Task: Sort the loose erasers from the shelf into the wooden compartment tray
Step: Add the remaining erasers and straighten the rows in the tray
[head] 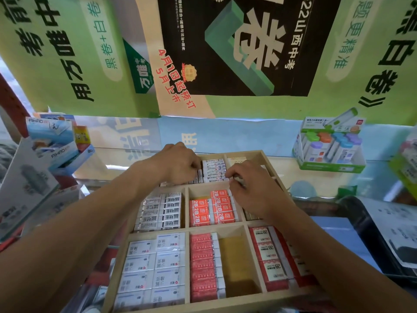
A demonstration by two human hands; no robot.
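Note:
A wooden compartment tray [187,263] lies in front of me, its cells packed with wrapped erasers: white ones [155,267] at the near left, red ones [204,267] in the near middle, orange 2B erasers [212,210] in the centre. At the far row, my left hand [178,163] curls over the left cell, its fingertips on small white erasers [198,176]. Beside it a stack of white erasers [214,169] fills the far middle cell. My right hand [250,186] pinches a small white eraser [234,178] at that cell's right edge.
A green and white display box of coloured capped items [329,145] stands at the right on the glass shelf. Blue pen boxes [54,141] lean at the left. Posters cover the wall behind. A dark tray with papers [388,227] sits at the near right.

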